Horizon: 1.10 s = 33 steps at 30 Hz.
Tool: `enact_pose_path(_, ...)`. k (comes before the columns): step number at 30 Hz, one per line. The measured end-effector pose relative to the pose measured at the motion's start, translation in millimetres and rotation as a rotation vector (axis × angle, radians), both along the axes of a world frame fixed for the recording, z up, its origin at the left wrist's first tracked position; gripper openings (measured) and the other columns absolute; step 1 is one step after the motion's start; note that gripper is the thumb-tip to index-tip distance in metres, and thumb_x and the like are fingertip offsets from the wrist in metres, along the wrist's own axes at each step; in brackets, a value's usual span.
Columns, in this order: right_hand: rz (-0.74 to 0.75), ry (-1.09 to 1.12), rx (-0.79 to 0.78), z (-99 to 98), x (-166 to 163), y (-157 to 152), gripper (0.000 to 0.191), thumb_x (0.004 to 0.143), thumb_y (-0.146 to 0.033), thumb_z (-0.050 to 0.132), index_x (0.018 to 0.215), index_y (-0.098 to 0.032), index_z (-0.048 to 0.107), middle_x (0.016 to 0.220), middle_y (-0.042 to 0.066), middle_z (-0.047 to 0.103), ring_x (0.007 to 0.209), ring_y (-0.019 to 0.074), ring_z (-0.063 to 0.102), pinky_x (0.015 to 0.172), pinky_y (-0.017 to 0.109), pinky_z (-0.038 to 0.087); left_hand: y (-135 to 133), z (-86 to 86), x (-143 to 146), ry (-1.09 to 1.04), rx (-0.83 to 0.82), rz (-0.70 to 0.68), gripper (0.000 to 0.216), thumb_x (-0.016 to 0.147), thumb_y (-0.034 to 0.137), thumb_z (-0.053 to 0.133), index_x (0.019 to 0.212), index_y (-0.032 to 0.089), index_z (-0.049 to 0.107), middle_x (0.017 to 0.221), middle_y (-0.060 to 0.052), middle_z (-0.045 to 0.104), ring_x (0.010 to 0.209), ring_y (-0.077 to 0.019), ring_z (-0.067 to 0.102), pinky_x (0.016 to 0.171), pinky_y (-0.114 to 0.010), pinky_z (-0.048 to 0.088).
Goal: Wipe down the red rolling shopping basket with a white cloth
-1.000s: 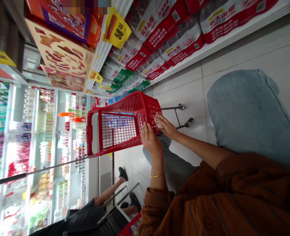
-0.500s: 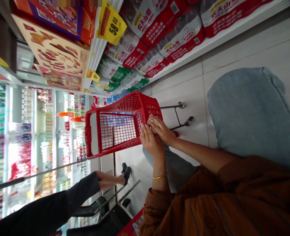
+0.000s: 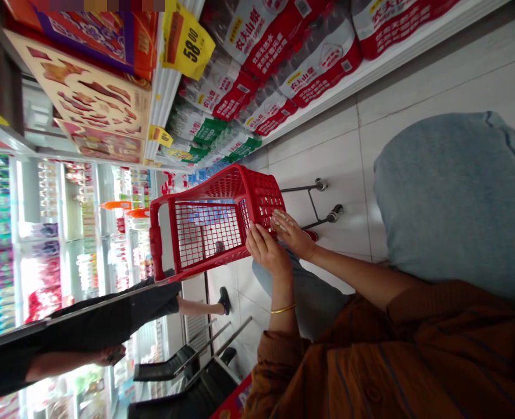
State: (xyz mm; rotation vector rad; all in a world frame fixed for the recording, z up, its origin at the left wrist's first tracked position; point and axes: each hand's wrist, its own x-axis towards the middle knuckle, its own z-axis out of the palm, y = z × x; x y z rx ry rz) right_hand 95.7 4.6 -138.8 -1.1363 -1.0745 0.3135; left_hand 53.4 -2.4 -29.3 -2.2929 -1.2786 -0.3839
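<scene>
A red plastic shopping cart (image 3: 205,230) stands on the tiled floor in front of me, and its mesh basket looks empty. The picture is turned on its side, with the floor at the right. My left hand (image 3: 266,251), with a gold bangle on the wrist, curls its fingers over the cart's near rim. My right hand (image 3: 291,233) lies beside it, fingers stretched flat against the basket's back wall. The cart's metal frame and wheels (image 3: 327,201) show behind my hands. My brown striped sleeves and blue jeans (image 3: 449,198) fill the lower right.
Shelves of shrink-wrapped water bottle packs (image 3: 279,70) with a yellow 58.00 price tag (image 3: 187,41) line one side. Lit glass-door coolers (image 3: 65,233) stand ahead. Another person in dark clothes (image 3: 100,326) crosses the aisle, a shoe (image 3: 224,299) near the cart.
The other person has moved further across the aisle in front of the coolers. My right hand's fingers have shifted slightly on the basket wall. The cart has barely moved.
</scene>
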Motion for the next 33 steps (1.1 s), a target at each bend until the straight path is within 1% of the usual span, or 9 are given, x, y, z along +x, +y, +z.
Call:
enact_pose_path(4,0.010,0.032,0.002,-14.9,-7,1,0.045,0.097,-0.014,0.040,0.142,-0.022,0.039,0.148,0.012,0.043,0.147,0.0218,0.022,0.117,0.057,0.031,6,-8.3,-6,0.030,0.045,0.014,0.044,0.097,0.015,0.034,0.138,0.010,0.046,0.143,-0.023,0.047,0.143,-0.0302,0.029,0.114,-0.057,0.028)
enact_pose_path(9,0.037,0.065,-0.057,-35.2,-15,-1,0.046,0.097,-0.015,0.040,0.142,-0.022,0.040,0.147,0.012,0.044,0.146,0.0204,0.024,0.118,0.054,0.030,9,-14.6,-9,0.036,0.088,0.049,0.045,0.096,0.014,0.034,0.139,0.008,0.045,0.143,-0.025,0.047,0.142,-0.0329,0.029,0.113,-0.061,0.027)
enact_pose_path(12,0.035,0.145,-0.092,-39.2,-17,0,0.045,0.097,-0.017,0.040,0.142,-0.023,0.042,0.146,0.011,0.046,0.145,0.0204,0.028,0.118,0.052,0.031,10,-14.7,-9,0.037,0.114,0.042,0.045,0.095,0.014,0.034,0.139,0.010,0.046,0.141,-0.023,0.049,0.141,-0.0320,0.032,0.113,-0.058,0.029)
enact_pose_path(14,0.007,0.182,-0.093,-32.5,-16,1,0.046,0.098,-0.018,0.039,0.143,-0.024,0.040,0.145,0.010,0.047,0.143,0.0201,0.031,0.118,0.050,0.032,10,-14.6,-9,0.049,0.146,0.031,0.046,0.095,0.013,0.035,0.139,0.011,0.046,0.140,-0.021,0.051,0.140,-0.0314,0.034,0.113,-0.056,0.030)
enact_pose_path(17,-0.021,0.191,-0.054,-9.2,-7,5,0.047,0.099,-0.019,0.036,0.145,-0.027,0.036,0.147,0.008,0.046,0.143,0.0187,0.033,0.118,0.048,0.033,11,-15.2,-9,0.053,0.171,0.023,0.046,0.095,0.014,0.035,0.140,0.012,0.046,0.140,-0.020,0.052,0.139,-0.0309,0.036,0.114,-0.055,0.030)
enact_pose_path(20,0.036,0.149,0.007,17.1,8,6,0.047,0.101,-0.022,0.035,0.147,-0.031,0.033,0.149,0.004,0.042,0.144,0.0163,0.029,0.121,0.045,0.030,9,-15.9,-9,0.044,0.167,0.026,0.044,0.096,0.018,0.036,0.139,0.011,0.046,0.139,-0.021,0.052,0.139,-0.0307,0.036,0.114,-0.056,0.030)
enact_pose_path(22,0.094,0.112,0.058,28.1,17,6,0.047,0.101,-0.024,0.034,0.147,-0.030,0.032,0.151,0.004,0.041,0.146,0.0166,0.025,0.122,0.046,0.026,8,-15.8,-9,0.037,0.150,0.030,0.043,0.097,0.019,0.036,0.139,0.011,0.046,0.140,-0.021,0.051,0.139,-0.0306,0.035,0.114,-0.057,0.029)
enact_pose_path(27,0.204,0.097,0.078,30.8,25,4,0.046,0.102,-0.025,0.032,0.147,-0.029,0.033,0.153,0.003,0.038,0.147,0.0172,0.022,0.122,0.048,0.024,6,-14.9,-7,-0.008,0.066,0.074,0.043,0.098,0.021,0.034,0.138,0.010,0.047,0.142,-0.023,0.048,0.140,-0.0313,0.034,0.114,-0.058,0.029)
enact_pose_path(33,0.216,0.121,0.061,22.4,20,6,0.045,0.102,-0.027,0.032,0.147,-0.028,0.033,0.154,0.004,0.036,0.147,0.0167,0.021,0.122,0.046,0.024,6,-14.3,-1,-0.083,-0.008,0.125,0.043,0.099,0.024,0.032,0.136,0.009,0.049,0.144,-0.024,0.046,0.141,-0.0310,0.031,0.115,-0.059,0.025)
